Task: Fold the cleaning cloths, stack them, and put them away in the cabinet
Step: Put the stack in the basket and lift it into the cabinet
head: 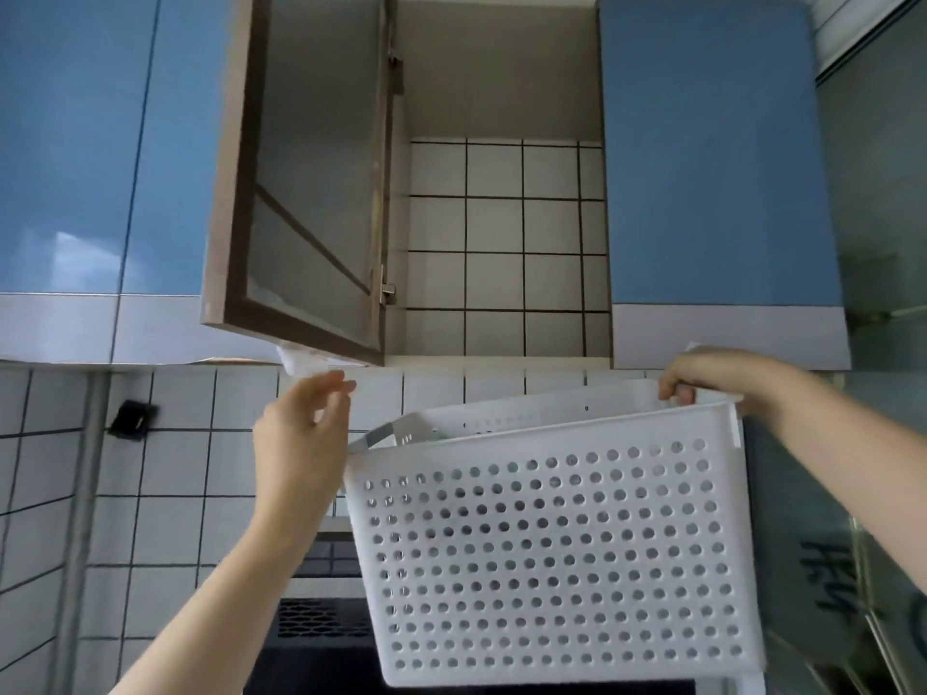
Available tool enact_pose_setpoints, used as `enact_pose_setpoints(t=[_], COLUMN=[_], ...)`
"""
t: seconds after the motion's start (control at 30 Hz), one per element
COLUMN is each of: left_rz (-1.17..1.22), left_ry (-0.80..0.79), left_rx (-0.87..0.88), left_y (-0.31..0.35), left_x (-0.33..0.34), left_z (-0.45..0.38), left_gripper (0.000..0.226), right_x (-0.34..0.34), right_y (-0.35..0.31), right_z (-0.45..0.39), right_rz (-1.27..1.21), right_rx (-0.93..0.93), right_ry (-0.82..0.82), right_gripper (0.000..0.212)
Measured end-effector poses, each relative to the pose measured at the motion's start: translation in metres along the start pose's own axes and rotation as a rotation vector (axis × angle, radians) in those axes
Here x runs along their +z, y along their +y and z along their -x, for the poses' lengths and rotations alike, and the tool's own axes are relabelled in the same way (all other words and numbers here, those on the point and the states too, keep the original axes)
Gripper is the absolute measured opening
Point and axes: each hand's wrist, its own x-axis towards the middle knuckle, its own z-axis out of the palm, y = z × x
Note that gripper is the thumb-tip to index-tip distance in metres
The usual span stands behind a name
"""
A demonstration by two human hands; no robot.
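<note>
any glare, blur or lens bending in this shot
Head view: soft window glare on the blue door at far left; wide-angle bending bows the cabinet edges; the left hand looks slightly motion-blurred at the fingertips; the white basket is sharp, and the open cabinet is evenly lit.

— Where is your left hand [301, 433]?

— Raised on a bare forearm, palm turned toward me, fingers [337, 382] loosely bent, thumb and forefinger tips close together near the top. I can't tell whether they pinch anything.

— And the right hand [712, 376]?

— Up higher, reached out to the right, knuckles up. My fingers curl over the rim of the white perforated plastic basket [552, 544], gripping its far corner.
</note>
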Motion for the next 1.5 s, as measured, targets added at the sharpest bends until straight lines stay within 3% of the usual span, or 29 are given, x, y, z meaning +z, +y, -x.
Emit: enact_pose_setpoints(t=[0.1,0.23,0.37,0.5,0.73,0.9,1.03,1.17,1.37,1.5], left_rz=[-0.067,-0.281,-0.44,-0.355,-0.26,-0.25,-0.293,-0.324,-0.238,-0.235], left_ry=[-0.007,-0.212,-0.187,-0.071,0.075,0.056,0.036,0.034,0.101,0.104], left_rx=[0.307,0.646,0.753,0.794,0.959,0.992,0.859,0.705,0.766,0.781], left_y=[0.026,0.037,0.042,0.054,0.105,0.127,0.14,0.153,0.162,0.157], left_x=[0.001,0.025,0.045,0.047,0.041,0.046,0.059,0.07,0.076,0.085], left_z=[0.04,0.063,0.054,0.039,-0.012,-0.052,-0.09,-0.112,-0.134,-0.15], left_gripper=[0.02,0.043,0.051,0.05,0.051,0.052,0.058,0.055,0.044,0.054], right_x=[0.004,0.0,-0.011,-0.029,-0.075,-0.094,-0.107,-0.117,-0.138,-0.13], right_y=[-0.005,-0.009,-0.016,-0.02,-0.042,-0.063,-0.081,-0.088,-0.106,-0.112], right_z=[0.002,0.007,0.018,0.027,0.038,0.038,0.036,0.028,0.02,0.013], right_rz=[-0.005,-0.013,-0.024,-0.149,-0.226,-0.32,-0.386,-0.501,-0.546,-0.513], right_rx=[0.021,0.026,0.011,-0.051,-0.195,-0.278,-0.214,-0.114,-0.151,-0.21], right_ry=[-0.004,0.0,0.039,0.054,0.13,0.152,0.18,0.066,0.032,0.094], right_gripper=[0.021,0.013,0.013,0.036,0.02,0.036,0.026,0.013,0.02,0.018])
